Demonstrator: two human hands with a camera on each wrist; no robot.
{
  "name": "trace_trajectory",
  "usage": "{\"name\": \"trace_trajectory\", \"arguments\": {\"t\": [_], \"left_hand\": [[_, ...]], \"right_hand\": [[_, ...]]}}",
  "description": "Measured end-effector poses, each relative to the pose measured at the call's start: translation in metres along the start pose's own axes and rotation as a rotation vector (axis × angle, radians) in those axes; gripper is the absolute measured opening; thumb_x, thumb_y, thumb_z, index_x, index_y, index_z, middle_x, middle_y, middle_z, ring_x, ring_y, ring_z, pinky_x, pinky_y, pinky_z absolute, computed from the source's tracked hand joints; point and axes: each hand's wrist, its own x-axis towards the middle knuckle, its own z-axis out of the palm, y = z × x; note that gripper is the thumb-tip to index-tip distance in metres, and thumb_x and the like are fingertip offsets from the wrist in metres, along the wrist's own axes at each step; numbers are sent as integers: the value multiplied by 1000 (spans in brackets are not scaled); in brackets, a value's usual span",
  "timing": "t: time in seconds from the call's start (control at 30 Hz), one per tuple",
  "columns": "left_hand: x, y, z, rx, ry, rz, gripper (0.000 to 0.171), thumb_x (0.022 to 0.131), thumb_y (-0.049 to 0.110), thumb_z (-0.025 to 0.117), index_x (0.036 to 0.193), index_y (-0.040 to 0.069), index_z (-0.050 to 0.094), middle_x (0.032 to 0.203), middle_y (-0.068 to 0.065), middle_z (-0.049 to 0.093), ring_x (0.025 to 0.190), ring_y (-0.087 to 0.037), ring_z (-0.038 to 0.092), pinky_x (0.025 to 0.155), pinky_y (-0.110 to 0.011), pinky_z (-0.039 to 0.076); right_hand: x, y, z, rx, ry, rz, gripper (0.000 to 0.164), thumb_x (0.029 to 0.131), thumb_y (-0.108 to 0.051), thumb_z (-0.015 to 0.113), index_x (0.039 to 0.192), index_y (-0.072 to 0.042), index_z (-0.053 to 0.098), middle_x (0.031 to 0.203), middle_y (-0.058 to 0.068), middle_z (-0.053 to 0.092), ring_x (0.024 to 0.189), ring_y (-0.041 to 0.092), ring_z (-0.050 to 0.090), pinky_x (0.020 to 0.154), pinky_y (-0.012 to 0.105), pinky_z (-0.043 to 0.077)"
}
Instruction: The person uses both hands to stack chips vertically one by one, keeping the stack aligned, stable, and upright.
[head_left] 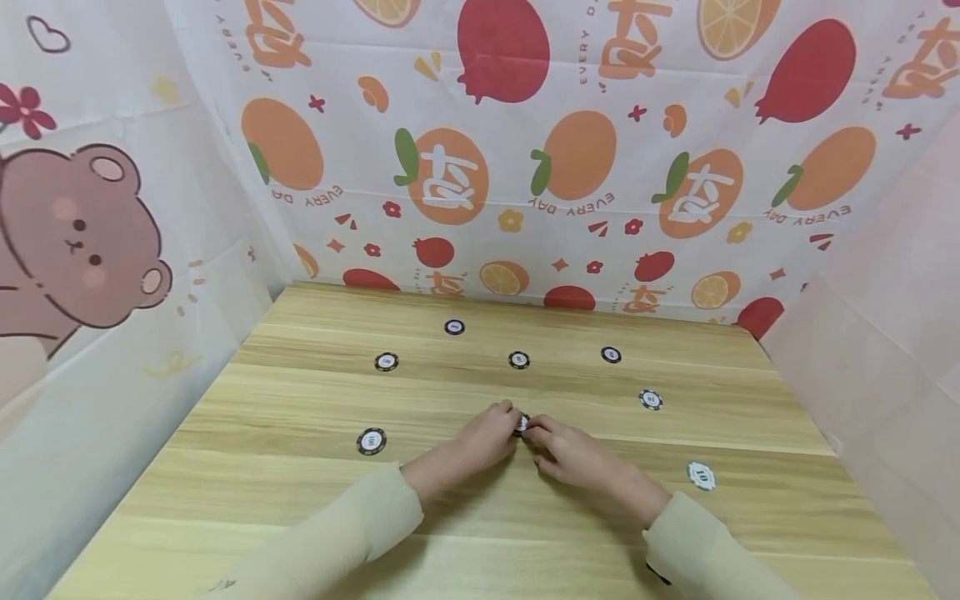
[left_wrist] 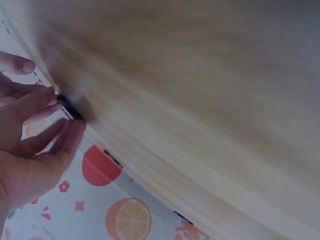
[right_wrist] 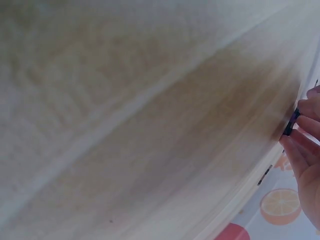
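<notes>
A: Main item?
B: Held chip [head_left: 522, 424]: round, dark rim, pale centre, face partly hidden by fingers. Single or stacked, can't tell.
A: Where?
B: About halfway between the left and right edges of the table [head_left: 480, 558]. Resting or slightly lifted, can't tell.
A: Grip?
B: Left hand [head_left: 489, 435] pinches its left side, right hand [head_left: 572, 454] its right side. Both clamped on the same chip.
A: View differences?
B: Head view gives the chip faces and full spread. Left wrist gives the held chip side-on, a dark band between fingertips, plus two others edge-on by the far edge. Right wrist has the thumb-and-finger pinch from the other side.
A: Edges, room?
B: Far edge meets the fruit-print cloth [head_left: 517, 167]; near edge outside the head view. Middle chip [head_left: 519, 360] lies between hands and far edge. "100" chip [head_left: 371, 441] well apart toward the left edge, pale "10" chip [head_left: 701, 476] well apart toward the right edge. Bare wood between those and the hands, forearms crossing part of it.
</notes>
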Motion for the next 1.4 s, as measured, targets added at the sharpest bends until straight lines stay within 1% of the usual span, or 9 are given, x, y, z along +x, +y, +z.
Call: {"name": "trace_trajectory", "arguments": {"t": [0.1, 0.2, 0.33, 0.6, 0.83, 0.97, 1.1, 1.17, 1.4], "left_hand": [[7, 1, 0, -40, -59, -81, 32, 72, 0, 69, 101, -5, 59, 92, -12, 53, 82, -25, 53, 73, -30, 47], [13, 0, 1, -66, -83, -117, 35, 71, 0, 71, 104, -5, 59, 96, -14, 54, 85, -27, 51, 75, -32, 46], [17, -2, 2, -75, -84, -130, 31, 70, 1, 72, 99, -3, 62, 94, -13, 55, 83, -26, 52, 73, -31, 46], [21, -8, 4, -138, -71, -136, 27, 69, 3, 76, 94, -1, 67, 87, -9, 56, 80, -24, 51, 69, -28, 45], [23, -9, 4, -135, -66, -160, 25, 68, 5, 77, 91, 2, 69, 83, -7, 57, 77, -22, 52, 67, -26, 45], [24, -7, 2, -131, -86, -174, 23, 68, 6, 77, 89, 2, 69, 82, -5, 57, 77, -21, 52, 68, -26, 45], [25, -5, 0, -132, -118, -197, 21, 68, 6, 77, 87, 3, 69, 81, -4, 55, 79, -20, 52, 71, -25, 44], [25, -5, -1, -133, -120, -200, 21, 67, 6, 77, 86, 3, 69, 80, -4, 55, 79, -20, 52, 71, -25, 44], [26, -4, -1, -124, -127, -217, 21, 65, 4, 77, 84, 3, 68, 80, -4, 54, 77, -19, 50, 69, -24, 43]], "right_hand": [[0, 0, 0, -7, -10, 4, 37, 86, -9, 62, 120, 2, 55, 120, 11, 51, 107, 20, 53, 89, 29, 43], [1, 1, 1, -15, -11, 10, 37, 86, -10, 62, 120, 1, 56, 120, 11, 52, 108, 20, 52, 90, 30, 43], [0, 1, 0, -6, -12, 25, 37, 85, -10, 62, 120, 0, 56, 121, 10, 52, 109, 19, 51, 90, 31, 43], [1, 0, -1, 7, -18, 38, 37, 85, -10, 63, 120, 0, 57, 120, 10, 52, 109, 19, 51, 89, 31, 43], [1, -1, -1, 29, 5, 14, 35, 84, -8, 64, 117, 1, 57, 119, 11, 52, 108, 20, 52, 89, 32, 44], [-3, 2, -1, 50, 23, 33, 37, 84, -7, 64, 119, 0, 57, 120, 12, 52, 109, 22, 51, 89, 36, 44], [-11, 8, -4, 31, 65, 76, 36, 82, -8, 66, 117, -1, 58, 118, 13, 53, 107, 26, 52, 88, 40, 44], [-18, 13, -8, 14, 85, 105, 35, 81, -9, 66, 115, -1, 59, 117, 13, 54, 106, 27, 53, 88, 41, 44], [-57, 32, -30, -34, 91, 238, 37, 79, -7, 68, 115, 0, 59, 116, 14, 55, 105, 30, 53, 87, 44, 44]]}}
